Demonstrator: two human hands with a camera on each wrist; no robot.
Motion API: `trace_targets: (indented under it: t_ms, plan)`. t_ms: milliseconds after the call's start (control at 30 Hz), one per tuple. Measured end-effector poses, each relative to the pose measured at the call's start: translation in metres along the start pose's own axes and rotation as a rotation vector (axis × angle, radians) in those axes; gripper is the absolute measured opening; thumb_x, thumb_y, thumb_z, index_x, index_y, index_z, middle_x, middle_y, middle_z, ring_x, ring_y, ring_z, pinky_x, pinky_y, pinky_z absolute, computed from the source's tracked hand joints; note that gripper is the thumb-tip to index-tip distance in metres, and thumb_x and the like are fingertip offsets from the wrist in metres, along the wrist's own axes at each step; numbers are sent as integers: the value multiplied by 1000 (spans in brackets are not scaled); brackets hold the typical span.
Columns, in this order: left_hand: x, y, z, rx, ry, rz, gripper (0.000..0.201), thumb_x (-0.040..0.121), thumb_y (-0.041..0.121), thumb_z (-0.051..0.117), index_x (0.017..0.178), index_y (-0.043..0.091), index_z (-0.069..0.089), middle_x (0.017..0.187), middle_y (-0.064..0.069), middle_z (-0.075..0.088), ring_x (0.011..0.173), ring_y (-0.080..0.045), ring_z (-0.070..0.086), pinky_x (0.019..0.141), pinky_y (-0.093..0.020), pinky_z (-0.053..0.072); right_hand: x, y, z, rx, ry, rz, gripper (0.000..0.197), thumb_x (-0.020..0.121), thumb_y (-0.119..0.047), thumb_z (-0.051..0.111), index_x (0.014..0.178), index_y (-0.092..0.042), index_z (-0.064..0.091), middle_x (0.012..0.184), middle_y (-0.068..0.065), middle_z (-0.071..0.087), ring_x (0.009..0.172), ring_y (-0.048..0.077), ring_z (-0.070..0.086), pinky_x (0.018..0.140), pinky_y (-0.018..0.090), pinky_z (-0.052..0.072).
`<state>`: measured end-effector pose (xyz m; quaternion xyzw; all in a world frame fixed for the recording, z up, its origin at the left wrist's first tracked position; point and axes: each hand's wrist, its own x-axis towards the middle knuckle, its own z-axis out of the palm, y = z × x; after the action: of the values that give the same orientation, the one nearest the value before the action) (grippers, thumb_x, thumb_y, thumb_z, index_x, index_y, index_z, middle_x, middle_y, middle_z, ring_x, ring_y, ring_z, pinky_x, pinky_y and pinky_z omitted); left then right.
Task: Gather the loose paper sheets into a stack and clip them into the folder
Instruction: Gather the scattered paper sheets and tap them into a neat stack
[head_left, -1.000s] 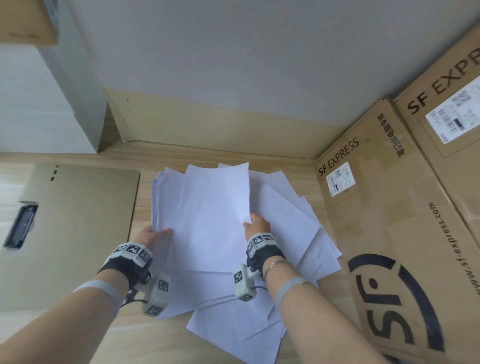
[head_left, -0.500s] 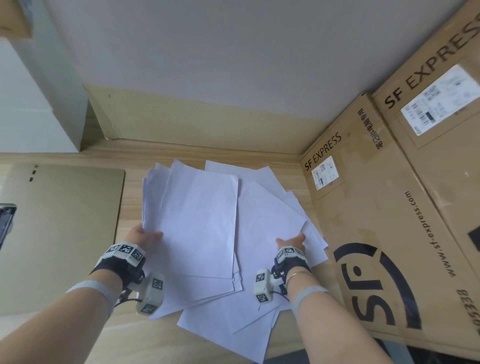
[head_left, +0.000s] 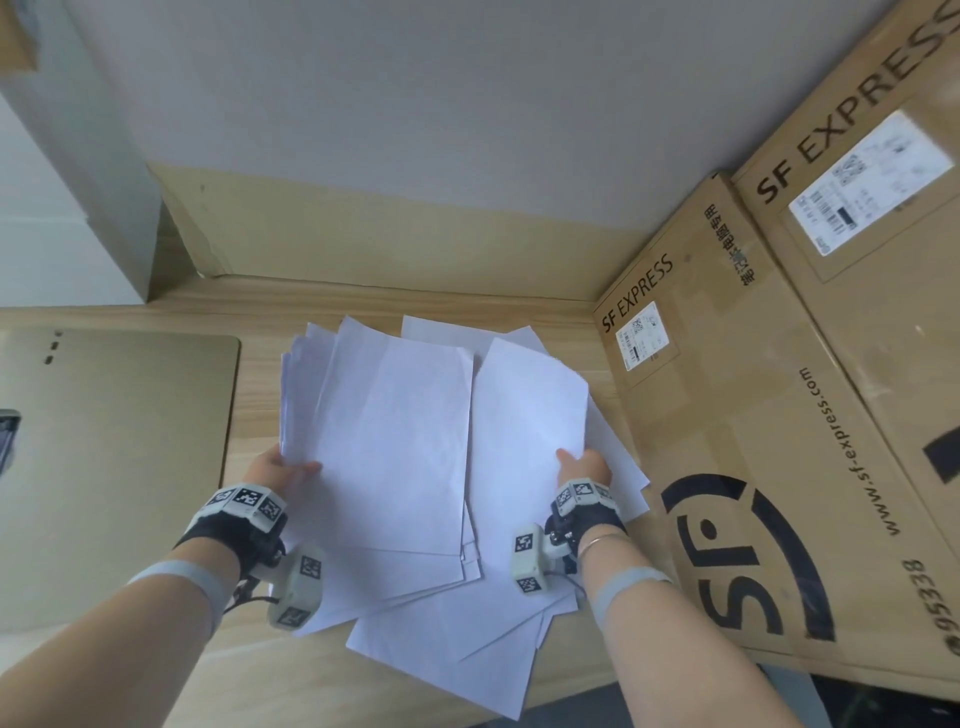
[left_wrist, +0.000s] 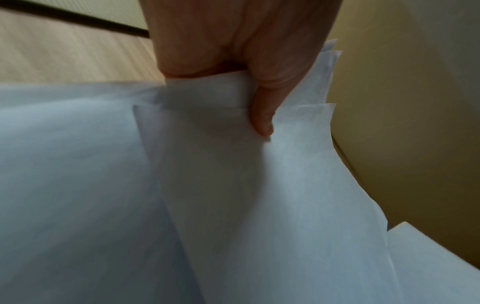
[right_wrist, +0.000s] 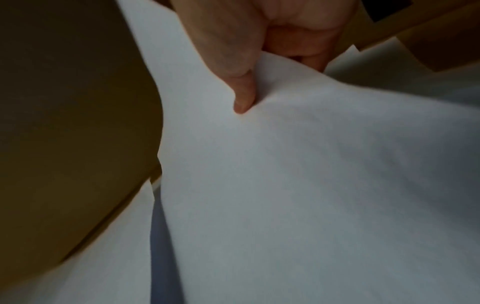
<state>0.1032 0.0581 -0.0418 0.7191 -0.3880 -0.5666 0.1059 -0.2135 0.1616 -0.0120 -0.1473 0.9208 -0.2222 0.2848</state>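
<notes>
Several white paper sheets (head_left: 395, 441) lie fanned and overlapping on the wooden table (head_left: 260, 670). My left hand (head_left: 283, 470) pinches the left edge of a bunch of sheets (left_wrist: 233, 164), thumb on top. My right hand (head_left: 584, 465) pinches the lower right corner of another sheet (head_left: 524, 415), thumb (right_wrist: 242, 100) pressing into the paper (right_wrist: 311, 164). The open tan folder (head_left: 114, 467) lies flat at the left, its dark clip (head_left: 8, 436) at the frame's left edge.
Large SF Express cardboard boxes (head_left: 779, 441) stand against the right side of the table, close to the sheets. A low tan board (head_left: 363, 249) and a grey wall run behind. A white cabinet (head_left: 62, 208) is at the back left.
My right hand let go of the middle sheet, moved right and took the corner of a right-hand sheet. The raised middle sheet has settled flat. The left hand kept its hold.
</notes>
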Motion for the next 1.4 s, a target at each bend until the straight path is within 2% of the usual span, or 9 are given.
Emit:
trace_targets:
  t_ms: [133,433,600,733,867,1067,1200,1300,1400]
  plan:
    - [-3,1,0,6,8,8,41,86,5,59,125,-4,52,124,-26,59,113,-41,55,90,-38,40,19,-19,-37,196,79,-32,36,91,-18,55,118,6,56,119,21,62,108,34,60,78,29,41]
    - [-3,3,-2,30,-10,15,39,87,2,56,125,-5,52,114,-25,61,90,-28,49,81,-35,38,35,-51,-35,178,19,-139,41,91,-21,57,119,8,53,123,22,60,113,34,58,93,33,43]
    - [0,4,-9,27,-13,7,35,87,-2,53,121,-6,54,73,-8,55,81,-26,52,79,-31,36,40,-60,-37,311,57,-124,46,90,-24,59,122,7,48,124,20,58,113,34,56,94,36,43]
    - [1,5,-11,20,-25,-5,35,87,-1,53,122,-6,54,96,-16,56,89,-28,51,80,-32,38,50,-69,-57,447,113,-118,50,88,-21,60,127,7,45,124,15,56,111,30,56,94,34,42]
    - [3,5,-10,-33,-39,-14,37,86,-3,54,123,-6,54,99,-16,55,91,-29,51,81,-34,39,49,-74,-56,469,71,-156,44,88,-17,60,121,9,51,124,22,58,110,32,58,88,31,43]
    - [7,4,-7,-89,-69,-20,38,87,-9,50,125,-10,50,74,-8,52,74,-25,51,82,-30,33,12,-74,8,13,-198,-251,33,91,-19,53,117,1,60,119,21,63,109,33,60,76,23,36]
    - [5,3,-3,-127,-87,2,40,88,5,57,127,-5,50,92,-15,63,78,-25,55,82,-32,37,-13,-62,67,-67,-257,-296,36,90,-12,54,124,0,54,133,20,49,119,32,52,92,27,41]
    - [7,5,-1,-61,-116,27,51,84,19,66,130,0,50,123,-21,61,102,-35,60,91,-41,46,-33,-62,97,60,-275,-270,52,87,-13,59,136,-8,41,139,15,41,126,30,45,103,33,39]
    - [6,5,-1,40,-142,25,55,77,16,73,125,-2,54,121,-23,62,110,-39,60,97,-44,47,-48,-67,109,180,-360,-284,73,86,-15,62,147,-17,23,149,4,32,136,22,36,109,29,31]
